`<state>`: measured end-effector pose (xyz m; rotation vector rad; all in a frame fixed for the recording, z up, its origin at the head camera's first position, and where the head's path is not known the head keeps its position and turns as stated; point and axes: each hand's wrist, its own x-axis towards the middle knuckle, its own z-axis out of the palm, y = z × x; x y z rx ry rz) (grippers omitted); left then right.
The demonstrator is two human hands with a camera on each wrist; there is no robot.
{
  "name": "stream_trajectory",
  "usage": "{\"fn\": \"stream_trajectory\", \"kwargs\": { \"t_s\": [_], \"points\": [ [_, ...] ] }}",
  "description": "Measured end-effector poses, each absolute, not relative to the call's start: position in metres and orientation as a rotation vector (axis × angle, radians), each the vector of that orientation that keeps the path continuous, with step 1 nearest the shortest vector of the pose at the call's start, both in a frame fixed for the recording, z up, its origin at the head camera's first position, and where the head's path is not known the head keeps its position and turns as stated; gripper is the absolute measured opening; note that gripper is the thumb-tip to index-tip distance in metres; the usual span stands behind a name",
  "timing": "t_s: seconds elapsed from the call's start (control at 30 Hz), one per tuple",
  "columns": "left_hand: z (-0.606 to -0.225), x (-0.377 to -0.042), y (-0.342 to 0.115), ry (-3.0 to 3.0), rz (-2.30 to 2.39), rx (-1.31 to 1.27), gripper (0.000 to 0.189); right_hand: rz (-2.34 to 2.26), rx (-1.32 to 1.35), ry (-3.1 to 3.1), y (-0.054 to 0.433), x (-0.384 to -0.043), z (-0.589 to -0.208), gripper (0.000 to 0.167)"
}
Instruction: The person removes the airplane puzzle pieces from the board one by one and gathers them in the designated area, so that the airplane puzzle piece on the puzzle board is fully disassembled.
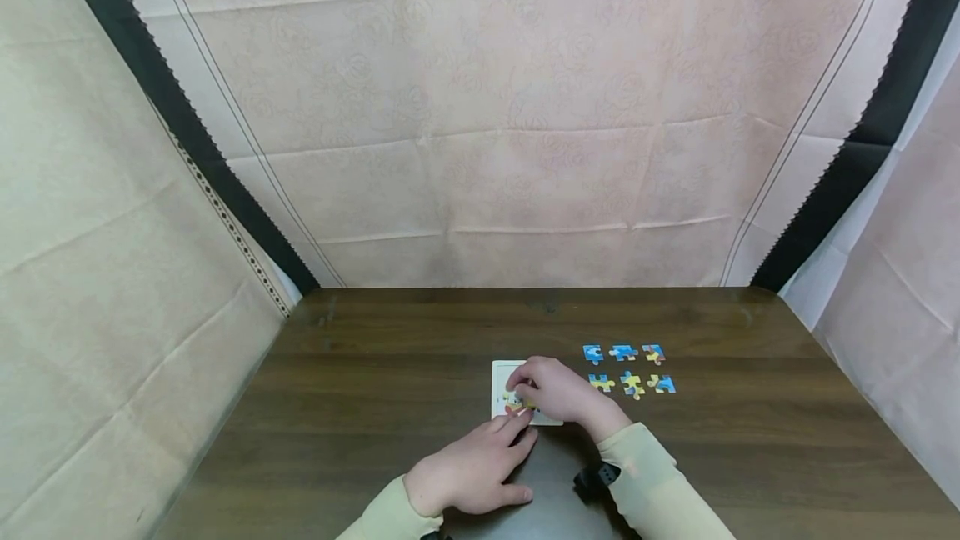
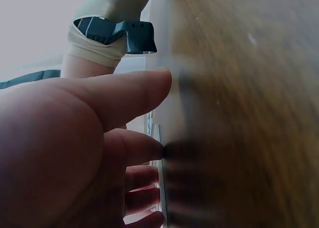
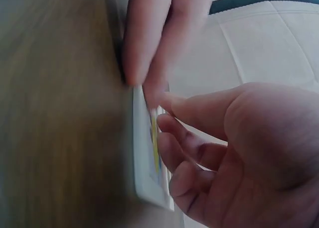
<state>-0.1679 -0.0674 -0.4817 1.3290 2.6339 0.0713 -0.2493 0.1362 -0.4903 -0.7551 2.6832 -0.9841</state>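
Note:
A small white puzzle tray (image 1: pixel 498 377) lies on the table, with colourful puzzle pieces (image 1: pixel 513 403) in its near part. My left hand (image 1: pixel 476 467) lies at the tray's near edge, fingers extended and fingertips touching it. Over the tray, my right hand (image 1: pixel 557 391) has its fingers curled and pinches a yellow puzzle piece (image 3: pixel 155 146), seen almost edge-on in the right wrist view. The right fingers hide much of the tray in the head view. From the left wrist, the tray's edge (image 2: pixel 162 188) shows beside the left fingertips.
Several loose blue and yellow jigsaw pieces (image 1: pixel 632 384) lie in two rows right of the tray. The brown wooden table (image 1: pixel 360 390) is enclosed by pale cloth (image 1: pixel 525 107) at the back and sides. A black wrist camera (image 1: pixel 596 480) sits on the right wrist.

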Motion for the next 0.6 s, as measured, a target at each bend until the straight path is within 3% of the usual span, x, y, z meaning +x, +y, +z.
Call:
{"fn": "stream_trajectory", "kwargs": {
  "t_s": [0.6],
  "points": [
    [-0.4814, -0.1704, -0.0683, 2.600, 0.112, 1.321, 0.074, -0.958, -0.780, 2.697, 0.1257, -0.2520, -0.4970, 0.008]
  ]
}}
